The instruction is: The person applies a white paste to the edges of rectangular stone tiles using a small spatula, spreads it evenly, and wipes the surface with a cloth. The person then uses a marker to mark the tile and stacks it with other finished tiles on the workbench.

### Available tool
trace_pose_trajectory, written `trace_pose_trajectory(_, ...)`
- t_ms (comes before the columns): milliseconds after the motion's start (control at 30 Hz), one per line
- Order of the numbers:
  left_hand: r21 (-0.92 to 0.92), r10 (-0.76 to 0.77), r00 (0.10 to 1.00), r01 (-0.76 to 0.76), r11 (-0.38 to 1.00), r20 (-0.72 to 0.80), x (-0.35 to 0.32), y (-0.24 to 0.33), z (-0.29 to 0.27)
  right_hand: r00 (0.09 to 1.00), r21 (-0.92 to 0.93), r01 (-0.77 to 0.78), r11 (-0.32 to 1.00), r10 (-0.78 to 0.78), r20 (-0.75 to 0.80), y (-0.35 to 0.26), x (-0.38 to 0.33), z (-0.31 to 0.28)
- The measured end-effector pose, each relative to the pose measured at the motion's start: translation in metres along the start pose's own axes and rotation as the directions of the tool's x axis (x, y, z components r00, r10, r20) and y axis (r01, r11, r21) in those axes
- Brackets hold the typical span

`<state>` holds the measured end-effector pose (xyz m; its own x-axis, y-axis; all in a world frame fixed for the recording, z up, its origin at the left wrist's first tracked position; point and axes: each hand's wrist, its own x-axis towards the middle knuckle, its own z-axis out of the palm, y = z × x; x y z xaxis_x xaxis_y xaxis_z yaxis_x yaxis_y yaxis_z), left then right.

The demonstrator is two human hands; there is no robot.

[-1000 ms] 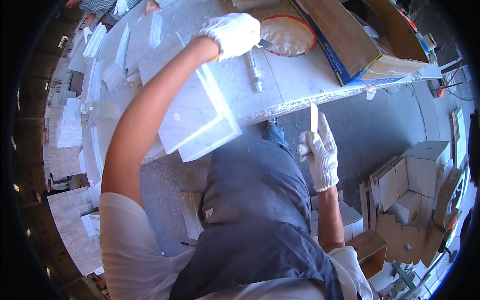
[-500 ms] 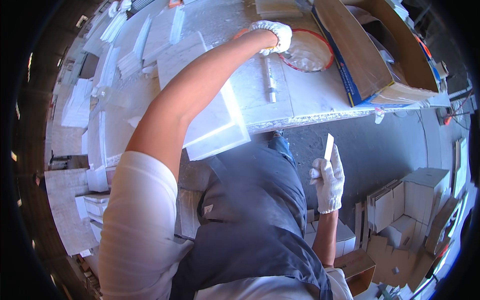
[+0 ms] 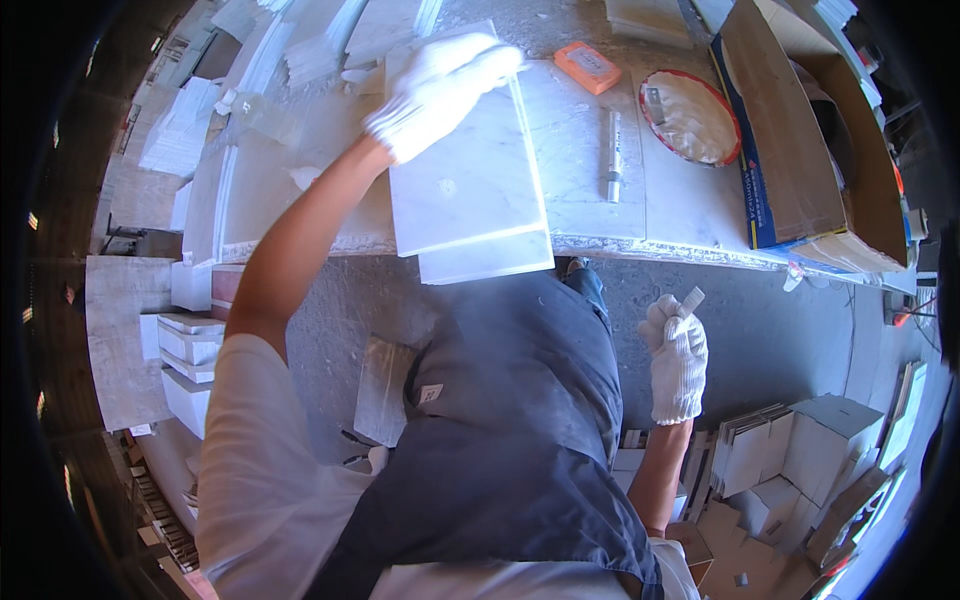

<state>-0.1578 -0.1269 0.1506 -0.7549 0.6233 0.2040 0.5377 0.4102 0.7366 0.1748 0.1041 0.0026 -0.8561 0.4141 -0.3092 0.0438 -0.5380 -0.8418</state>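
Observation:
My left hand (image 3: 440,95), in a white knit glove, is over the far part of a white marble-look tile (image 3: 465,190). Motion smears its fingers, so I cannot tell if they hold anything. A second tile (image 3: 488,262) shows under the first, jutting past the table's front edge. Lower right, off the table, my gloved right hand (image 3: 678,365) grips a small flat pale strip (image 3: 692,301), its end sticking up from the fingers. On the table, a red-rimmed round dish (image 3: 690,73) contains whitish paste, with a small grey flat piece (image 3: 655,105) at its left side.
Right of the tiles lie an orange block-shaped packet (image 3: 588,67) and a white pen-like tube (image 3: 613,155). An open cardboard box (image 3: 800,150) stands at the table's right end. Stacked tiles (image 3: 325,45) fill the far left. Cartons (image 3: 835,440) stand on the floor at lower right.
My left hand has moved left from beside the dish to the tile, uncovering the orange packet. The view has shifted, and the strip in my right hand is tilted differently.

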Motion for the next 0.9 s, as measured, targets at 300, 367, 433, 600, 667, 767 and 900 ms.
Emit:
trace_pose_trajectory(300,-0.426,-0.499,0.626,0.278,0.861,-0.6,-0.15,-0.029,-0.049,0.989,-0.157,0.031,0.987,-0.008,0.146,-0.018,0.026,0.042)
trace_pose_trajectory(367,-0.397,-0.508,0.545,0.317,0.861,-0.667,-0.176,-0.046,-0.053,0.99,-0.076,0.037,0.996,-0.026,0.141,-0.021,0.029,0.057)
trace_pose_trajectory(433,-0.387,-0.463,0.524,0.255,0.886,-0.715,-0.198,-0.066,-0.046,0.982,-0.063,0.039,0.997,-0.026,0.188,-0.032,0.036,0.07)
trace_pose_trajectory(600,-0.271,-0.374,0.36,0.304,0.913,-0.855,-0.236,-0.121,-0.017,0.996,-0.48,0.076,0.874,-0.049,0.069,-0.062,0.035,0.11)
trace_pose_trajectory(667,-0.207,-0.323,0.354,0.328,0.922,-0.878,-0.242,-0.143,-0.015,0.992,-0.617,0.106,0.78,-0.041,0.119,-0.07,0.037,0.125)
trace_pose_trajectory(767,0.058,-0.246,0.412,0.6,0.798,-0.877,-0.239,-0.175,-0.027,0.931,-0.752,0.358,0.553,-0.151,0.332,-0.068,0.046,0.148)
trace_pose_trajectory(900,0.221,-0.169,0.465,0.672,0.707,-0.869,-0.221,-0.203,-0.049,0.816,-0.764,0.577,0.288,-0.172,0.552,-0.066,0.051,0.172)
